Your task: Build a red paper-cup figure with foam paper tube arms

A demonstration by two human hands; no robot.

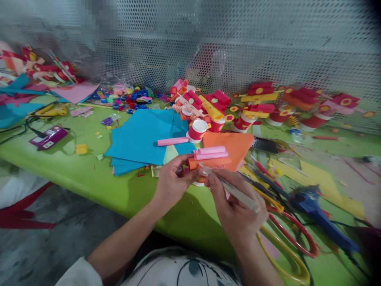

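Observation:
My left hand (172, 178) is closed on a paper figure made of an orange paper roll (212, 162) with pink paper rolls (210, 152) on top. Part of a red paper cup (200, 182) shows below the roll. In my right hand (238, 202) is a slim, pale pen-like tool (233, 192), its tip touching or very near the orange roll; its exact kind I cannot tell. Just beyond, a loose pink paper roll (172, 141) lies on blue paper sheets (139, 137), next to a red and white paper cup (197, 131).
Several finished-looking cup figures (258, 97) stand along a perforated metal panel (268, 39). To the right lie a blue glue gun (320, 214), scissors with red handles (297, 234) and yellow paper (324, 184). A purple box with a cable (49, 137) sits left on the green table (89, 174).

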